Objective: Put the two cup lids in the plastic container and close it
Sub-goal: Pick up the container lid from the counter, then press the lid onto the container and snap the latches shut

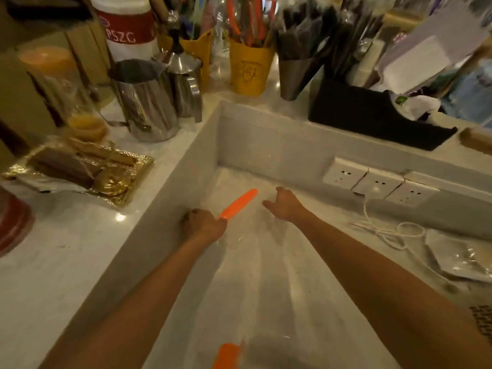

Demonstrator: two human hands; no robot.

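Note:
A clear plastic container (255,262) with orange clips lies on the lower white counter between my arms, blurred and hard to outline. One orange clip (238,203) runs along its far left edge, and another orange clip (226,355) shows at the bottom of the view. My left hand (203,225) is closed at the near end of the far clip. My right hand (285,205) curls over the container's far edge, thumb pointing left. I cannot make out the cup lids through the clear plastic.
Steel jugs (149,102), yellow cups of straws (250,67) and a black holder (372,115) crowd the raised ledge behind. A gold tray (80,169) sits at the left. Wall sockets (378,183), a white cable (394,233) and foil packets (460,259) lie to the right.

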